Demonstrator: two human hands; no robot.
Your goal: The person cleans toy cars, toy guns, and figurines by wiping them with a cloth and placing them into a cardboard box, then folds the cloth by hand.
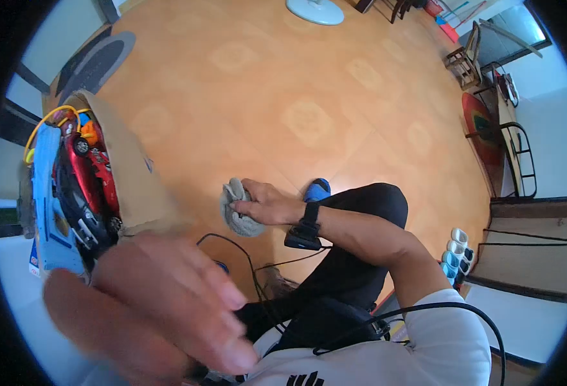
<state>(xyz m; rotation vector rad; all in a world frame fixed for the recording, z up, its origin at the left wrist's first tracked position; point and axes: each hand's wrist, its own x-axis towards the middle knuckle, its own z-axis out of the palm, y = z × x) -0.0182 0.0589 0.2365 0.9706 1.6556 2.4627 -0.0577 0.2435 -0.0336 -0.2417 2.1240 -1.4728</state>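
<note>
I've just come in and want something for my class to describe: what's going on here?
A person's right hand has its fingers around a bunched grey cloth, held in front of the bent knee. Their left hand is close to the camera and blurred, so I can't tell whether it holds anything. Beyond it, at the left, a cardboard box holds toy cars, red and black ones among them.

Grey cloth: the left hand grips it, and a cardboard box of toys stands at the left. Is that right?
Wrong hand: the head view shows the right hand gripping the grey cloth. The cardboard box of toys does stand at the left.
</note>
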